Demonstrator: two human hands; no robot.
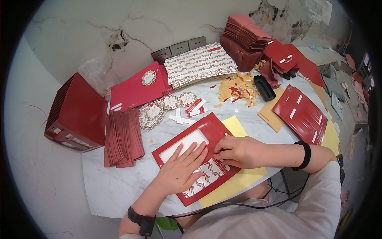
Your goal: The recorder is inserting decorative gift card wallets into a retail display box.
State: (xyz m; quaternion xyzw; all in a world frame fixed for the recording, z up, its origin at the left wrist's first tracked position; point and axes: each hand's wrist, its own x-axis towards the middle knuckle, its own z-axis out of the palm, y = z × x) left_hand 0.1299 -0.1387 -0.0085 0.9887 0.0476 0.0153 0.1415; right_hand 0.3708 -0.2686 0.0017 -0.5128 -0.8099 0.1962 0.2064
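Observation:
A red card piece (213, 127) with a white window panel (185, 146) and a white panel printed with sprigs and bows (199, 182) lies tilted before me. My left hand (183, 167) rests flat across it, fingers apart, covering part of both panels. The fingers of my right hand (235, 151) are bunched at the card's right side, over the end of a small red label (224, 166) that bears writing. Whether they pinch the label is hidden. Beneath the card, a yellow sheet (235, 188) sticks out along the right and front.
Left stand a red box (83, 116) and pleated red card pieces (122, 137). Behind lie wreath cutouts (152, 115), white strips (179, 116), patterned sheets (200, 64) and tan scraps (238, 86). A black object (264, 88), red sheets (301, 115) and banded stacks (246, 33) lie right.

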